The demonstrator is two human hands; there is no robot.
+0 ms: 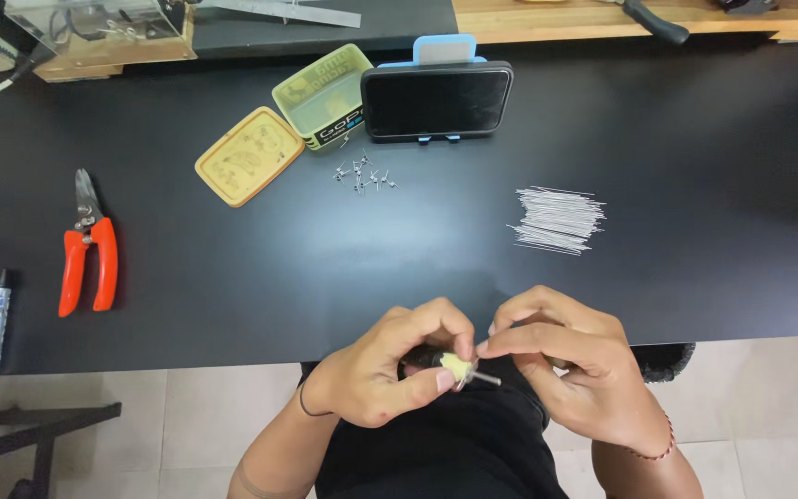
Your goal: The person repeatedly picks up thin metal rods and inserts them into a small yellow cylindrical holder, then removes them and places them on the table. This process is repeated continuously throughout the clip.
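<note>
While the left hand pinches a dark-handled tool, the right hand grips thin metal wire.

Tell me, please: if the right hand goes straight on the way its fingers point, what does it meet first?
The right hand points toward the left hand, so it would probably meet the small yellow piece first.

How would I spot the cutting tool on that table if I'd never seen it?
Start at the black table and look to its left side, well away from the phone on its stand and the two yellow tub halves. The cutters lie there alone: grey metal blades pointing away, and bright orange-red handles, the only red thing on the table.
</note>
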